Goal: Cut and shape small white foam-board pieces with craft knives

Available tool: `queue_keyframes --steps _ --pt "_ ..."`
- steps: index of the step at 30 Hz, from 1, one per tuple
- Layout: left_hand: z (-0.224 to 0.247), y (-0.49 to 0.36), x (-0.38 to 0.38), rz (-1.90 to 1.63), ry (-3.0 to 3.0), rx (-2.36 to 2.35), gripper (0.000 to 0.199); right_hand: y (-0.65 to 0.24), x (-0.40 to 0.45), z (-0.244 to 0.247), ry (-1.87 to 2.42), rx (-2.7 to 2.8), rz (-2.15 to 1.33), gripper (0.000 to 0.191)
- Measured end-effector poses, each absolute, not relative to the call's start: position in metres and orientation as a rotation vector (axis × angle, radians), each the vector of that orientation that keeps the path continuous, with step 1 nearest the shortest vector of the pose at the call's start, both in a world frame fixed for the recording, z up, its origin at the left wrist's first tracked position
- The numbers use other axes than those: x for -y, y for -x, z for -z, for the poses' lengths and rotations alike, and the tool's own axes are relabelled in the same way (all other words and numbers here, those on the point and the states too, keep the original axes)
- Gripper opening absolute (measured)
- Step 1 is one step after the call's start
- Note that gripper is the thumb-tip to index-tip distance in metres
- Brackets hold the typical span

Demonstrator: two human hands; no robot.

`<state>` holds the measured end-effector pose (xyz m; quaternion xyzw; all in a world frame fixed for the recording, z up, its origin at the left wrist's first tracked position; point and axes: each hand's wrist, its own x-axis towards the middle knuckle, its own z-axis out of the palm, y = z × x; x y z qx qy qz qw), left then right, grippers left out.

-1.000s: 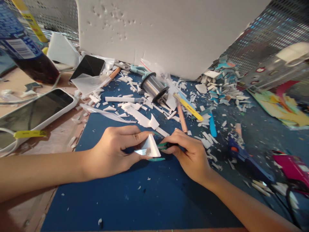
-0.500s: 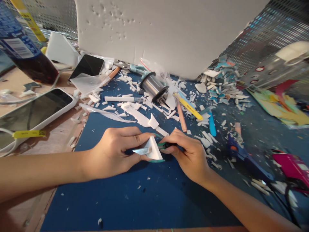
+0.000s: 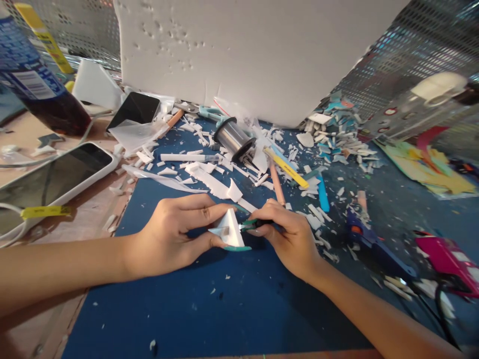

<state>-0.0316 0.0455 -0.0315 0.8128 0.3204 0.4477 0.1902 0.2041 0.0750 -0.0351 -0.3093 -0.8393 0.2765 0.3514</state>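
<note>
My left hand [image 3: 187, 227] pinches a small white foam piece [image 3: 232, 230], triangular in outline, between thumb and index finger. Long teal tips extend from that thumb and finger along the foam's edges. A craft knife [image 3: 256, 224] with a dark handle is gripped in my right hand [image 3: 292, 234], its fingers closed around it. The knife goes into the foam from the right, and its thin shiny blade [image 3: 217, 231] pokes out on the left side, near my left fingers. Both hands are over a blue mat [image 3: 209, 319]. My right palm hides most of the handle.
White foam scraps [image 3: 213, 182] litter the mat beyond my hands, around a wire spool [image 3: 234, 138] and a yellow stick [image 3: 286, 167]. A blue glue gun [image 3: 377, 244] lies right, a phone [image 3: 60, 179] and bottle [image 3: 41, 85] left. A white foam board [image 3: 254, 55] stands behind.
The foam piece has shifted slightly left, away from my right hand. Less blade sticks out on its left side, and a bit of metal now shows between foam and handle.
</note>
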Motion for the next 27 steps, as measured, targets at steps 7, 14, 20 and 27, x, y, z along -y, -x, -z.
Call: queue_keyframes --steps 7,14,20,27 --pt "0.0314 0.0291 -0.0442 -1.228 -2.263 -0.881 0.029 -0.2025 -0.0730 0.0334 0.804 2.172 -0.753 0.031" --pt "0.0339 0.0300 -0.0446 -1.203 -2.257 -0.845 0.027 -0.2024 -0.0735 0.0341 0.803 2.178 -0.752 0.033" --pt "0.0343 0.0303 -0.0440 -1.179 -2.307 -0.862 0.028 -0.2019 -0.0723 0.0341 0.821 2.177 -0.750 0.035" --pt "0.0328 0.0296 -0.0441 -1.169 -2.361 -0.909 0.028 -0.2021 -0.0731 0.0324 0.834 2.177 -0.745 0.034"
